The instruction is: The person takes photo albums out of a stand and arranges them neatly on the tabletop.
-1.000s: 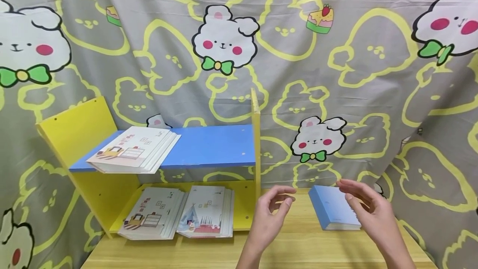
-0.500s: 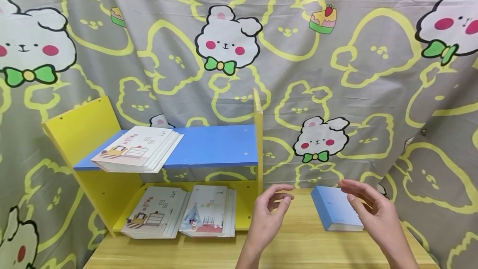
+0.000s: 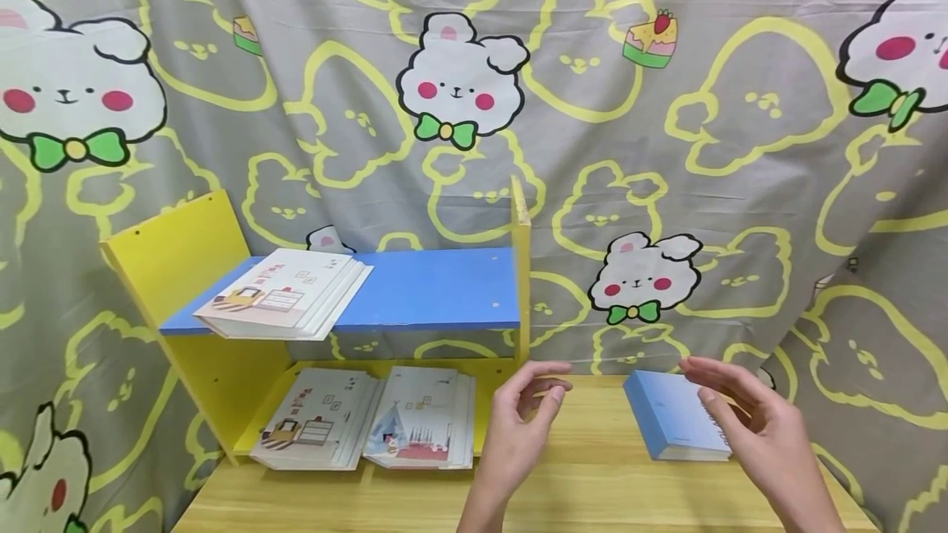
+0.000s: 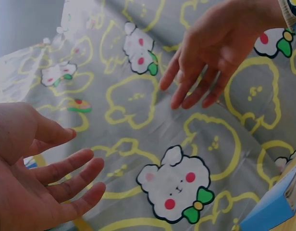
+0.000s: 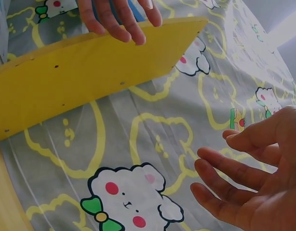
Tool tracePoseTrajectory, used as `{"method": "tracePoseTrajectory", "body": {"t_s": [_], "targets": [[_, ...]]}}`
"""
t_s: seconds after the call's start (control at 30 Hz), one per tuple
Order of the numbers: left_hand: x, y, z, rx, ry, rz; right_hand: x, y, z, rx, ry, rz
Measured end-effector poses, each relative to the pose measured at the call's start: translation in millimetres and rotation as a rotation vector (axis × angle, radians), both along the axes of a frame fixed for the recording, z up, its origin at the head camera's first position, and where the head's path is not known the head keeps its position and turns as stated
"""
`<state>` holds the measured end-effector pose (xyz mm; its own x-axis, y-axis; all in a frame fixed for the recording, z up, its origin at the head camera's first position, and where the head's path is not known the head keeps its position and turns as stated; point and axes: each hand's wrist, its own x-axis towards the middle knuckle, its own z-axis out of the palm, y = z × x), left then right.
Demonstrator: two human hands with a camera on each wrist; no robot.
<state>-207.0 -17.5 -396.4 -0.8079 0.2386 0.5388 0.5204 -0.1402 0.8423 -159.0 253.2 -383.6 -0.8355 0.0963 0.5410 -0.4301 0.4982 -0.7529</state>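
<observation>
My left hand (image 3: pixel 522 422) hovers over the table just right of the shelf, fingers loosely bent, holding nothing. To the right, my right hand (image 3: pixel 763 426) is raised in front of a thick blue book (image 3: pixel 677 414), overlapping its right side in the head view; nothing is in its grasp. The left wrist view has the left palm (image 4: pixel 37 168) with fingers spread, and a corner of the blue book (image 4: pixel 275 204) at lower right. In the right wrist view, the right hand's fingers (image 5: pixel 229 168) are apart and relaxed.
A yellow shelf unit with a blue board (image 3: pixel 437 286) stands at left. One stack of white picture books (image 3: pixel 281 290) lies on the board. Below are two more stacks, one with a truck cover (image 3: pixel 318 418) and one with a tent cover (image 3: pixel 418 418). A patterned curtain (image 3: pixel 578 146) hangs behind the wooden table (image 3: pixel 585 484).
The head view has turned slightly left, so the shelf and books sit a little further right in it. My left hand has shifted slightly left relative to the shelf. Both hands stay raised.
</observation>
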Motion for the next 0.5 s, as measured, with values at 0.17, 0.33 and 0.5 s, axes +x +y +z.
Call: {"method": "tracePoseTrajectory", "body": {"t_s": [0.17, 0.33, 0.5], "targets": [[0.4, -10.5, 1.8, 0.011, 0.035, 0.024, 2.7, -4.1, 2.1, 0.010, 0.004, -0.006], [1.2, -21.0, 4.8, 0.018, 0.013, 0.019, 4.6, -8.9, 4.6, 0.012, 0.002, -0.007], [2.1, -29.4, 6.6, 0.014, 0.011, 0.034, 6.3, -14.4, 7.3, 0.019, 0.016, 0.003]]}}
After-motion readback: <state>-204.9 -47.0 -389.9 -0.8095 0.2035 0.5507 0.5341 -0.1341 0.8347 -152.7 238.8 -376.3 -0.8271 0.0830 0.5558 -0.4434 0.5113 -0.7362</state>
